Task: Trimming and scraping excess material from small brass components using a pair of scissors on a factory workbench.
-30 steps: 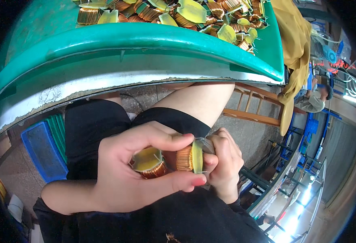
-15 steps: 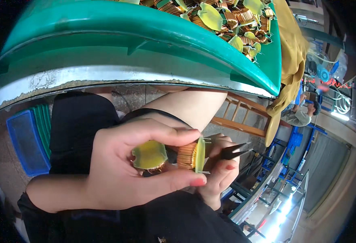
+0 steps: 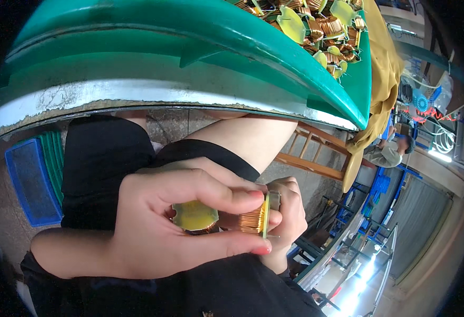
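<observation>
My left hand [image 3: 153, 222] pinches a copper-wound coil [image 3: 251, 221] between thumb and index finger. A thin yellow-green plate [image 3: 266, 215] stands on edge at the coil's right end, with fine pins sticking out beyond it. Deeper in the same palm lies a second coil with a yellow-green plate [image 3: 195, 215], its copper winding partly showing underneath. My right hand [image 3: 290, 214] is closed just right of the plate, one fingertip behind the pinched coil. The black-tipped tweezers seen in that hand earlier are hidden; a small greyish piece [image 3: 275, 199] shows by the pins.
Above my lap, a green tray [image 3: 190, 31] on a worn white table edge [image 3: 137, 94] holds many copper coils [image 3: 329, 26]. Mustard cloth [image 3: 382, 68] hangs to its right, near a wooden stool [image 3: 316, 153]. Blue-rimmed crates [image 3: 34, 179] stand at left. Another person [image 3: 387, 153] sits farther off.
My right hand has closed in behind the plate, and the dark tweezer tips have gone out of sight. The left index finger has shifted down over the coil. The tray appears slightly farther right.
</observation>
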The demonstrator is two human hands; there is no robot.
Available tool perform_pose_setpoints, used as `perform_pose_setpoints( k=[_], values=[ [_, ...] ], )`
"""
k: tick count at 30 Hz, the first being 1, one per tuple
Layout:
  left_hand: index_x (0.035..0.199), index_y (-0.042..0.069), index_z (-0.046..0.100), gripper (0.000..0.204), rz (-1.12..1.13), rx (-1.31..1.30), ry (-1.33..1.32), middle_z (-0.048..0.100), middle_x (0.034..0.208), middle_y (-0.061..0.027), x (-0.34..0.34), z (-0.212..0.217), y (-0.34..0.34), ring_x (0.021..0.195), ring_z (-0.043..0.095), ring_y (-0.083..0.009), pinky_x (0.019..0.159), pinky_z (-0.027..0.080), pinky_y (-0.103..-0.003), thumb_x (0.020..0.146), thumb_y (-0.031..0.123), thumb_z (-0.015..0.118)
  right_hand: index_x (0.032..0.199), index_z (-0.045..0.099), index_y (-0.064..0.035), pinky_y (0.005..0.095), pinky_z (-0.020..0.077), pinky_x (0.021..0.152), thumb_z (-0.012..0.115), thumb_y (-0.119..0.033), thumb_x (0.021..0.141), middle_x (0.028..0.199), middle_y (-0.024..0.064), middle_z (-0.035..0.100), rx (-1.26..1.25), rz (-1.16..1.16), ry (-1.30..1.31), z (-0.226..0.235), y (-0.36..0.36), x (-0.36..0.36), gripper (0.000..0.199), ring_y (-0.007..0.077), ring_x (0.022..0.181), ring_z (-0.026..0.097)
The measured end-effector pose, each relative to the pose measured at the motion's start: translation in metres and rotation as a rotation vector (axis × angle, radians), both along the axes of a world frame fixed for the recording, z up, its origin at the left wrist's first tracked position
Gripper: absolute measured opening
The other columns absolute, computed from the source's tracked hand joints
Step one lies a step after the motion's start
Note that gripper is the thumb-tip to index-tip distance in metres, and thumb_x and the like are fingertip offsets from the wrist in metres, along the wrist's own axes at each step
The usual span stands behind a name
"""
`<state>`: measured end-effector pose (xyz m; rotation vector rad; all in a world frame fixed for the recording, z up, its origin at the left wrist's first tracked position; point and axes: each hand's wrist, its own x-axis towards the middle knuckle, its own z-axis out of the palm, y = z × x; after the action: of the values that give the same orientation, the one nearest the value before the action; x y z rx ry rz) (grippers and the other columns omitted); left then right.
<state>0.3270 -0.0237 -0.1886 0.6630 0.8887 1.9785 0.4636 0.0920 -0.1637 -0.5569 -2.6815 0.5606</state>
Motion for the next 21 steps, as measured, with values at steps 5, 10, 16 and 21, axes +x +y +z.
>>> perform_pose_setpoints(
  k=[5, 10, 16, 21],
  values=[
    [0.097, 0.003, 0.057, 0.050, 0.025, -0.018, -0.033, 0.060, 0.101, -0.0162, 0.004, 0.000, 0.000, 0.087, 0.063, -0.0242, 0.076, 0.053, -0.030, 0.055, -0.012, 0.079, 0.084, 0.053, 0.0025, 0.0316, 0.0410, 0.054, 0.049, -0.035, 0.092, 0.072, 0.0113, 0.050, 0.055, -0.010, -0.034, 0.001, -0.002, -0.001, 0.038, 0.0230, 0.058, 0.043],
    [0.096, 0.003, 0.057, 0.050, 0.016, -0.038, -0.048, 0.060, 0.101, -0.0154, 0.002, 0.000, 0.004, 0.086, 0.063, -0.0240, 0.075, 0.053, -0.030, 0.055, -0.011, 0.079, 0.085, 0.053, 0.0019, 0.0324, 0.0412, 0.055, 0.048, -0.035, 0.092, 0.072, 0.0112, 0.050, -0.008, -0.057, -0.080, 0.000, -0.002, -0.001, 0.038, 0.0229, 0.057, 0.043],
    [0.096, 0.003, 0.056, 0.050, 0.056, -0.081, -0.142, 0.059, 0.099, -0.0137, 0.006, 0.004, 0.001, 0.086, 0.063, -0.0235, 0.079, 0.053, -0.031, 0.055, -0.010, 0.080, 0.089, 0.053, 0.0018, 0.0344, 0.0428, 0.061, 0.045, -0.036, 0.093, 0.076, 0.0124, 0.052, -0.632, -0.074, 0.302, -0.003, 0.001, 0.011, 0.039, 0.0249, 0.062, 0.046],
    [0.096, 0.004, 0.056, 0.051, 0.051, -0.084, -0.068, 0.058, 0.098, -0.0126, 0.002, -0.003, 0.003, 0.088, 0.062, -0.0234, 0.083, 0.052, -0.034, 0.054, -0.008, 0.082, 0.093, 0.053, 0.0023, 0.0356, 0.0435, 0.067, 0.044, -0.036, 0.094, 0.082, 0.0143, 0.053, -0.341, 0.073, 0.063, -0.001, 0.005, 0.015, 0.040, 0.0273, 0.069, 0.049]
  ],
)
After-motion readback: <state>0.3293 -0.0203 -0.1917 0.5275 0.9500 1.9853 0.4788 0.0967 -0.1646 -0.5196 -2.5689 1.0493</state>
